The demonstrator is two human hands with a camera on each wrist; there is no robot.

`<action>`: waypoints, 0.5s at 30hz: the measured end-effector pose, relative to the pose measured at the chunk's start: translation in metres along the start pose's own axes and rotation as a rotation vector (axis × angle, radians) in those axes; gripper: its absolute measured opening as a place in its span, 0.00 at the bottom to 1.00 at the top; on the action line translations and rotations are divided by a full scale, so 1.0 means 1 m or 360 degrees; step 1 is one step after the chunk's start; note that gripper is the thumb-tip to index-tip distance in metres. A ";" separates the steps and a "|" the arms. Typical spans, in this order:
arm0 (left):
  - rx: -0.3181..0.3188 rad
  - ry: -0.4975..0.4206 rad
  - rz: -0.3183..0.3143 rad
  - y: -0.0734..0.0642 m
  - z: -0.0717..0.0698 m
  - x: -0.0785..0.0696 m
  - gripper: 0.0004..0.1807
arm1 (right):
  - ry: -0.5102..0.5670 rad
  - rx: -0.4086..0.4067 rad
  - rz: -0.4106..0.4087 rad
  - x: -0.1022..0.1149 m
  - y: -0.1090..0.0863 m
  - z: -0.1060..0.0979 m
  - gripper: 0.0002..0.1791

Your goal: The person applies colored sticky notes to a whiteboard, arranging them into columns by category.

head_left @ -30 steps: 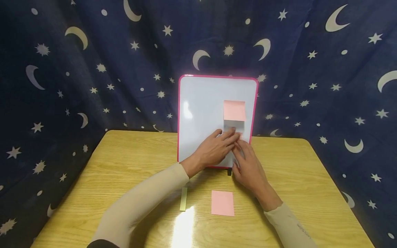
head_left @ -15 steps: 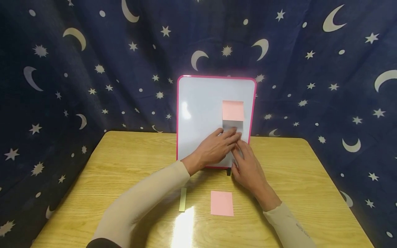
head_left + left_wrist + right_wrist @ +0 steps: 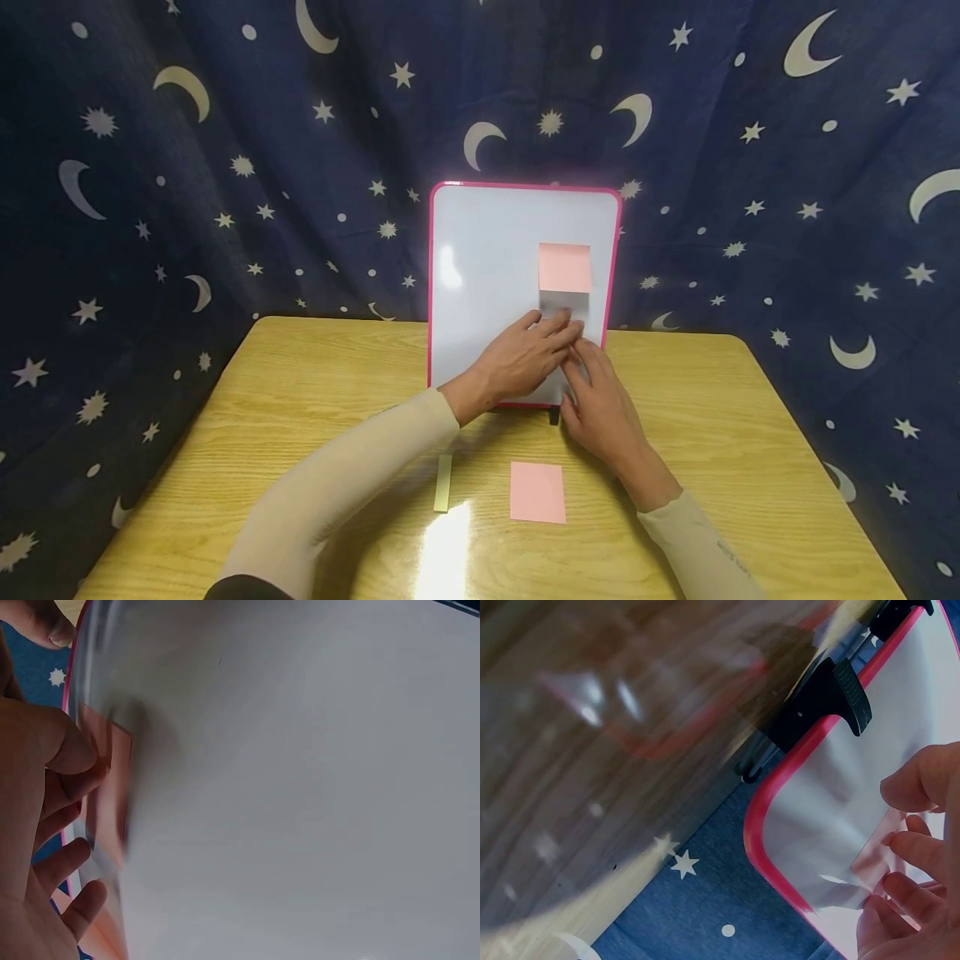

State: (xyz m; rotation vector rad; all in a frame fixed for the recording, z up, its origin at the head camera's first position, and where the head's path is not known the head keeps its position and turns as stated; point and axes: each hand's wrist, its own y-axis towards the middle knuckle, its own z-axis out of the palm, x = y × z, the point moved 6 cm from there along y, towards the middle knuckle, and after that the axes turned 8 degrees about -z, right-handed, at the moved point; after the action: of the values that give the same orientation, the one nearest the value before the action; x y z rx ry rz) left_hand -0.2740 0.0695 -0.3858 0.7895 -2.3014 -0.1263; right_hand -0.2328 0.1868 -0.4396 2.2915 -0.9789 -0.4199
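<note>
A whiteboard [image 3: 480, 283] with a pink frame stands upright at the back of the table. My left hand [image 3: 517, 360] reaches across its lower right part, fingers extended against the surface. Beneath those fingers lies a pink sticky note [image 3: 114, 802], mostly hidden in the head view. My right hand [image 3: 606, 408] comes in from the right, its fingertips meeting the left fingers by the note. Higher up, another pink sticky note [image 3: 565, 267] sticks to the board, its lower edge lifted and casting a shadow. Neither hand is curled round anything.
On the wooden table [image 3: 315, 367] lie a pink sticky note [image 3: 537, 492] and a narrow yellow-green strip [image 3: 443, 483]. Black feet [image 3: 847, 694] grip the board's lower edge. A dark blue curtain [image 3: 345, 167] with moons and stars hangs behind.
A pink corner that showed beside the left fingertips one second ago is out of sight in the head view. Both hands stay nearly in place.
</note>
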 end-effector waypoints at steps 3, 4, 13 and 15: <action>-0.0002 0.0013 -0.0007 -0.001 0.000 0.001 0.26 | -0.0005 -0.0005 0.0002 0.000 0.000 0.000 0.35; -0.0001 0.0020 -0.0009 -0.002 0.000 0.001 0.27 | -0.0007 -0.0009 0.0002 0.000 0.000 0.000 0.35; 0.0041 0.0059 -0.0022 -0.007 0.001 0.003 0.31 | 0.0014 0.0023 0.0024 -0.001 0.000 0.001 0.36; 0.0032 0.0064 -0.0024 -0.007 0.001 0.003 0.30 | 0.0019 0.0029 0.0029 -0.001 0.001 0.001 0.35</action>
State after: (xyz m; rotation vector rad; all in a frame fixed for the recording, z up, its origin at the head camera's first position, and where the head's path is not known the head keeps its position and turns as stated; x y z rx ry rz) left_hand -0.2728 0.0618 -0.3871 0.8126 -2.2623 -0.0933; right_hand -0.2340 0.1865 -0.4400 2.2970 -1.0007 -0.3912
